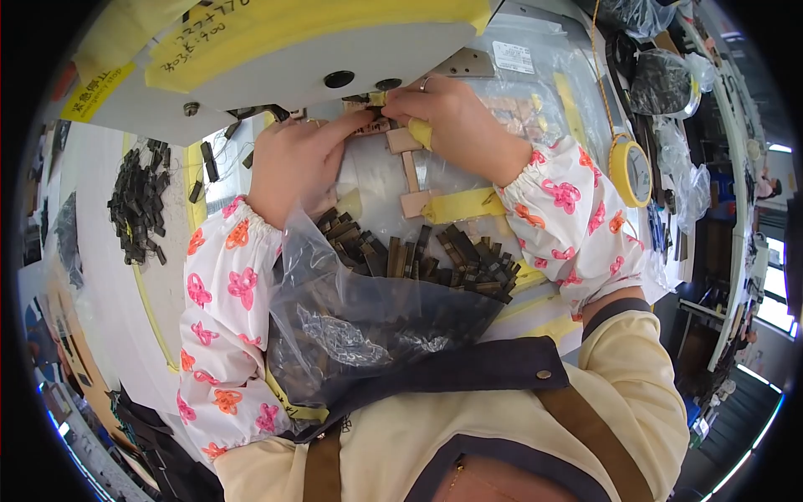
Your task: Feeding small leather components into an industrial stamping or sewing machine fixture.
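Heap of small black rectangular pieces with fine wires (140, 201) lies at far left. Left hand (293, 163) extends its index finger to a pale beige strip (380, 127), which lies at both hands' fingertips. Clear plastic bag of dark rectangular pieces (381, 322) sits below. Right hand (456, 125) curls its fingers beside the strip; whether either hand pinches anything cannot be told.

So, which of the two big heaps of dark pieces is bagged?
The central heap, in the clear plastic bag; the left heap lies loose, without a bag.
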The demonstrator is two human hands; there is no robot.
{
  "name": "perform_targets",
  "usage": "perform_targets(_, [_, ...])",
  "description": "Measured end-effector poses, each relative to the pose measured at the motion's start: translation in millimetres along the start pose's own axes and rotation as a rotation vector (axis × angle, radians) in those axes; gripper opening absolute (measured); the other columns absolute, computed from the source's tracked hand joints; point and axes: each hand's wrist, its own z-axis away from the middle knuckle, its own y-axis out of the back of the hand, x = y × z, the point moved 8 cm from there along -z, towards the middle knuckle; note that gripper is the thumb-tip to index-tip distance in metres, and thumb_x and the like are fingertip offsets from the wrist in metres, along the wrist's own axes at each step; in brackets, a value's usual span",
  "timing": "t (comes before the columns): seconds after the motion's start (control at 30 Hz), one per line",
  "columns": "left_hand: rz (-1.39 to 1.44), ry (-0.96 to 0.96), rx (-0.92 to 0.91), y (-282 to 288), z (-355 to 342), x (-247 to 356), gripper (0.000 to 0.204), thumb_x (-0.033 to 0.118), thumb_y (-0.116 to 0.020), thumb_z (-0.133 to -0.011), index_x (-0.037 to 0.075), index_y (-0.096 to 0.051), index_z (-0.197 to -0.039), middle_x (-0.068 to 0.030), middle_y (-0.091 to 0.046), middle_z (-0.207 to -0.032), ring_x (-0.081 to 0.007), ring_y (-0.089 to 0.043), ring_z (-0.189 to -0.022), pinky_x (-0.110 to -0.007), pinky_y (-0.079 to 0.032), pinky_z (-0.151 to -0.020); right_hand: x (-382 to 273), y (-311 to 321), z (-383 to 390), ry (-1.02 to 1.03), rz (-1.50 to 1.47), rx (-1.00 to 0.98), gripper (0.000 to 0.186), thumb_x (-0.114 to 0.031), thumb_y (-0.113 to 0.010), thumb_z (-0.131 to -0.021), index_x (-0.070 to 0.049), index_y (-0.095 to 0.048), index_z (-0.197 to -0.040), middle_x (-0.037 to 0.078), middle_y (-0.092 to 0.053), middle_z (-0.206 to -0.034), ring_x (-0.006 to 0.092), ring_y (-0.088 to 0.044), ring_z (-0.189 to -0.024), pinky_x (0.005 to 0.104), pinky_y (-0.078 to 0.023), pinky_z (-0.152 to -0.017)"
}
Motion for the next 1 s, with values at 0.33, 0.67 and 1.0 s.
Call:
perform_targets(0.33, [0.135, 0.074, -0.06, -1, 5, -16, 0.028, 0.003, -0.056, -0.074, 0.018, -0.065, -0.097, -0.0059, -0.053, -0.05, -0.0239, -0.056, -0.049, -0.035, -0.044, -0.049, -9, 1, -5, 0.087, 0.098, 0.022, 0.017, -0.002, -0.058, -0.066, -0.006, -0.066, -0.08, 0.011, -0.061, -0.083, 0.0302, -0.058, -0.081, 0.0391, -0.048, -0.07])
perform_targets(0.67, [-0.007, -0.003, -0.178, -7, -3, -1, 0.036, 0.005, -0.055, -0.075, 0.02, -0.061, -0.107, -0.0081, -0.056, -0.056, -0.027, -0.056, -0.051, -0.036, -0.045, -0.051, -2, -3, -11, 0.051, 0.081, -0.066, 0.015, -0.003, -0.058, -0.068, -0.006, -0.066, -0.081, 0.011, -0.061, -0.08, 0.0311, -0.059, -0.077, 0.0394, -0.048, -0.068])
perform_targets(1.0, [0.462, 0.419, -0.189, -8, 8, -30, 0.023, 0.007, -0.051, -0.084, 0.015, -0.064, -0.101, -0.0081, -0.059, -0.058, -0.0202, -0.058, -0.048, -0.03, -0.044, -0.046, -5, 3, -6, 0.15, 0.087, -0.016, 0.019, 0.0, -0.059, -0.067, -0.005, -0.067, -0.083, 0.012, -0.062, -0.081, 0.0313, -0.059, -0.077, 0.0393, -0.048, -0.069])
